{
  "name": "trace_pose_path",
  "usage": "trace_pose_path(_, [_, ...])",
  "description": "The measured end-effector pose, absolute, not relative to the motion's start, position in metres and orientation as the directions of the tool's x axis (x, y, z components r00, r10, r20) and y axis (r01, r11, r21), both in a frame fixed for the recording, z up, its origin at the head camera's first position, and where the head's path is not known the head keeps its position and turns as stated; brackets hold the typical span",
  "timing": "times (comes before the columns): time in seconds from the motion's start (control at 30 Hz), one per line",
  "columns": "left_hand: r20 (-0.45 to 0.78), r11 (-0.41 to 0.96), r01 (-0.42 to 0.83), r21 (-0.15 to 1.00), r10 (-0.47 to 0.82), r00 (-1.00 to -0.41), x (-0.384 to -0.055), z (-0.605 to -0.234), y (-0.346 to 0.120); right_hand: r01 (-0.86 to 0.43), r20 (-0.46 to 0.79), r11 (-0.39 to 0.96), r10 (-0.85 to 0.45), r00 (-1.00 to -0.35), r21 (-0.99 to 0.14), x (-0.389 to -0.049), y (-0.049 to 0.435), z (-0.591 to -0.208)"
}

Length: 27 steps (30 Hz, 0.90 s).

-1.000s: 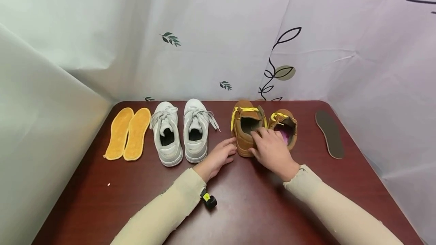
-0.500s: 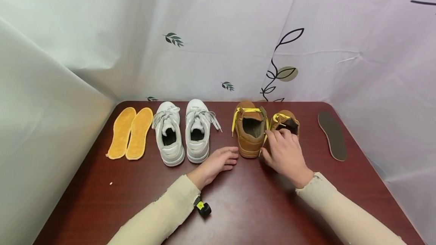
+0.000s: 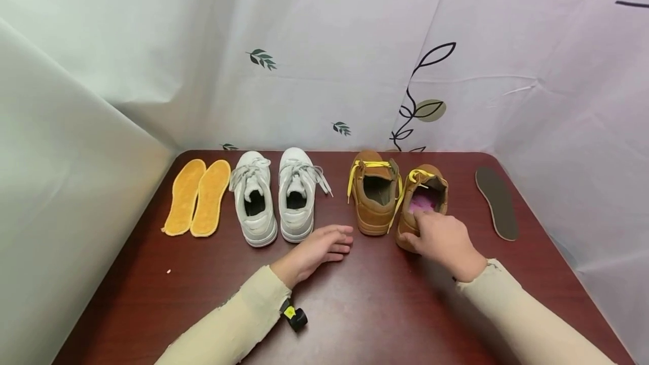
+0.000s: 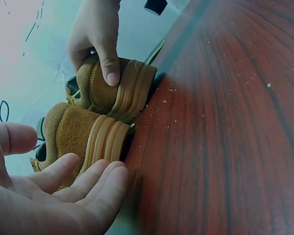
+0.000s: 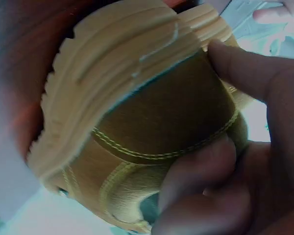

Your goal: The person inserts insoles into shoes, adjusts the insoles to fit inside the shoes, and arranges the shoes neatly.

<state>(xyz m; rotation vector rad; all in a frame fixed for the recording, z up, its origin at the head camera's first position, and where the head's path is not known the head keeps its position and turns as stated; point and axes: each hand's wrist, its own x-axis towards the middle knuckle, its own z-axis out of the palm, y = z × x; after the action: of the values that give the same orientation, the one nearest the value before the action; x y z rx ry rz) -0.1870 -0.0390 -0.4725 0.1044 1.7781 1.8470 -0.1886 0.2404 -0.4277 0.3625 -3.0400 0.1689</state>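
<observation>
My right hand [image 3: 446, 241] grips the heel of the right brown shoe [image 3: 407, 219]. In the right wrist view its thumb [image 5: 245, 68] lies on the back of the heel and the other fingers reach over the collar. Something pink shows inside this shoe, which has yellow laces. Next to it stands the left brown shoe [image 3: 374, 221], also with yellow laces, its toe facing the wall. My left hand [image 3: 316, 249] is held with relaxed fingers in front and to the left of that shoe, holding nothing; the left wrist view shows the fingers [image 4: 100, 183] close to its heel.
Two white sneakers [image 3: 296, 221] stand left of centre, heels toward me. Two orange insoles [image 3: 209, 199] lie at the far left and a dark grey insole [image 3: 497, 201] at the right. White sheeting [image 3: 314, 55] walls the red-brown table [image 3: 355, 308] at back and sides.
My right hand has moved right, from the left brown shoe's heel to the right one's heel. My left hand has drawn slightly back from the left brown shoe.
</observation>
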Motion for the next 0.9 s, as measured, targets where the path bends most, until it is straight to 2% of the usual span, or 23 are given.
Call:
trace_pose_path(0.17, [-0.319,0.040,-0.339,0.940,0.451,-0.833,-0.185,-0.471,-0.043,-0.264,0.089,0.949,-0.252,-0.964,-0.170,-0.189,0.246,-0.432])
trace_pose_path(0.47, [-0.296,0.027,-0.320,0.947,0.459,-0.838,-0.184,-0.466,-0.052,-0.334,0.247,0.911,-0.276,-0.929,-0.240,-0.186,0.249,-0.448])
trace_pose_path(0.63, [-0.272,0.020,-0.296,0.955,0.455,-0.848,-0.184,-0.457,-0.054,-0.380,0.366,0.900,-0.288,-0.885,-0.211,-0.188,0.255,-0.450])
trace_pose_path(0.9, [-0.227,0.000,-0.252,0.968,0.438,-0.870,-0.190,-0.440,-0.054,-0.467,0.560,0.877,-0.333,-0.759,-0.113,-0.193,0.256,-0.428])
